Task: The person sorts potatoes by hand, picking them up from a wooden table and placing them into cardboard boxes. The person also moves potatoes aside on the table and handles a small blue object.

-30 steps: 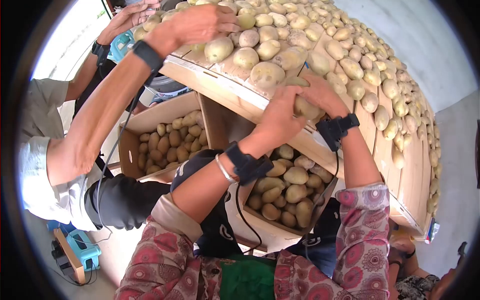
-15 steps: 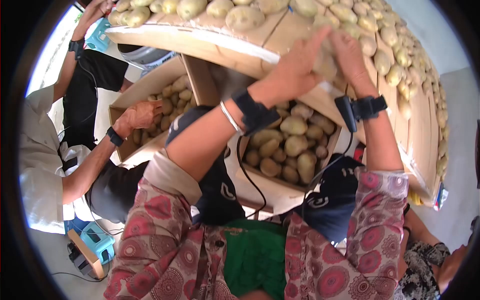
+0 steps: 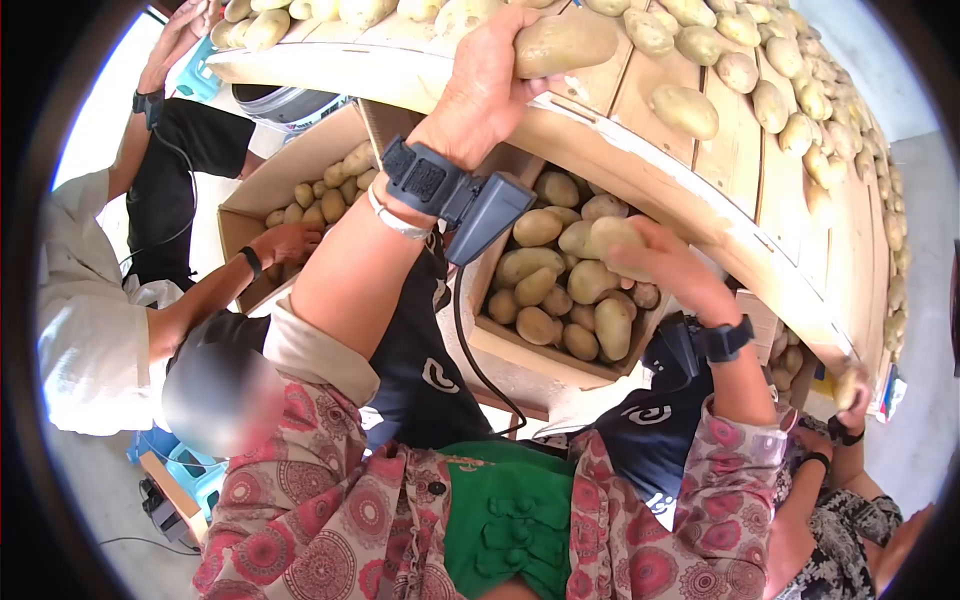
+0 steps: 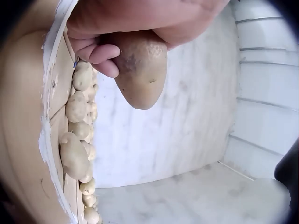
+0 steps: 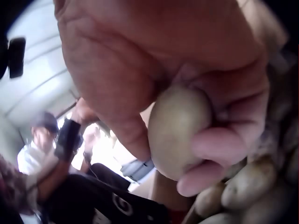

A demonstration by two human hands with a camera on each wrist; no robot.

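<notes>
My left hand (image 3: 482, 90) grips a large oblong potato (image 3: 566, 46) above the wooden table's front edge. In the left wrist view, curled fingers (image 4: 106, 58) wrap that potato, and its tapered, dark-marked end sticks out. Lower and to the right, my right hand (image 3: 682, 272) holds a smaller, pale potato (image 3: 612, 243) over a cardboard box (image 3: 540, 352) full of potatoes. The right wrist view shows this potato (image 5: 177, 133) pinched between thumb and fingers, with boxed potatoes (image 5: 250, 184) beneath.
Many potatoes (image 3: 685, 110) lie spread on the slatted table (image 3: 700, 185). To the left, another person's hand (image 3: 285, 243) reaches into a second potato box (image 3: 245, 205). A further person's hand (image 3: 853, 395) is at the table's right end. Cables hang from my wrist cameras.
My hands were together at the table edge and are now apart. The left has moved left with its potato; the right has come down over the box. The neighbour's hand went from table to box.
</notes>
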